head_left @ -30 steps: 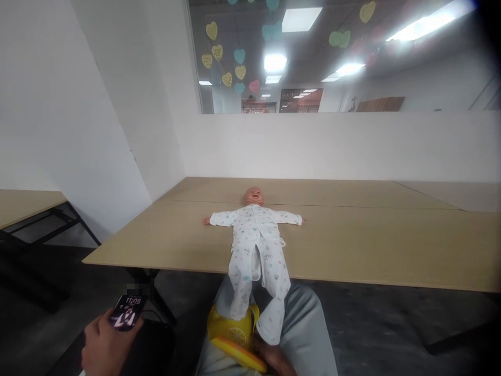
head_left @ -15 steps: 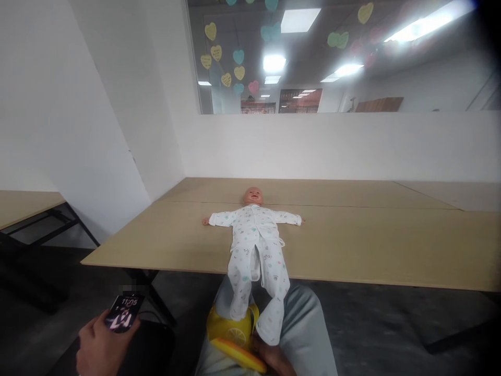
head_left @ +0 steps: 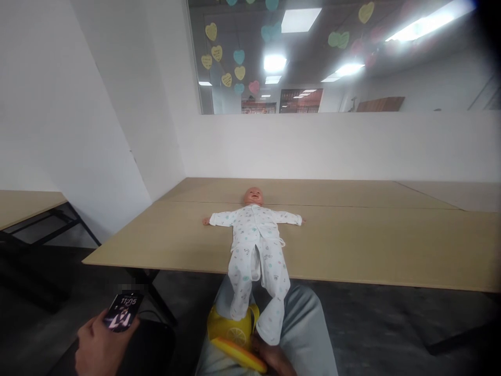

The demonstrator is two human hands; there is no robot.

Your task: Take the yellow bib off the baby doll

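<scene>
Though frame crops both, left hand grips phone; right hand grip unclear, perhaps touching yellow toy.

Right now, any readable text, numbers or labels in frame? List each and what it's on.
"11:05" on the lit screen of the phone held in the left hand.
Heart notes on the window: any writing is too small to read.
Yellow object in the lap, by the right hand: lemon picture, no words.

One baby doll, one phone, one yellow object, two hands, two tables
</scene>
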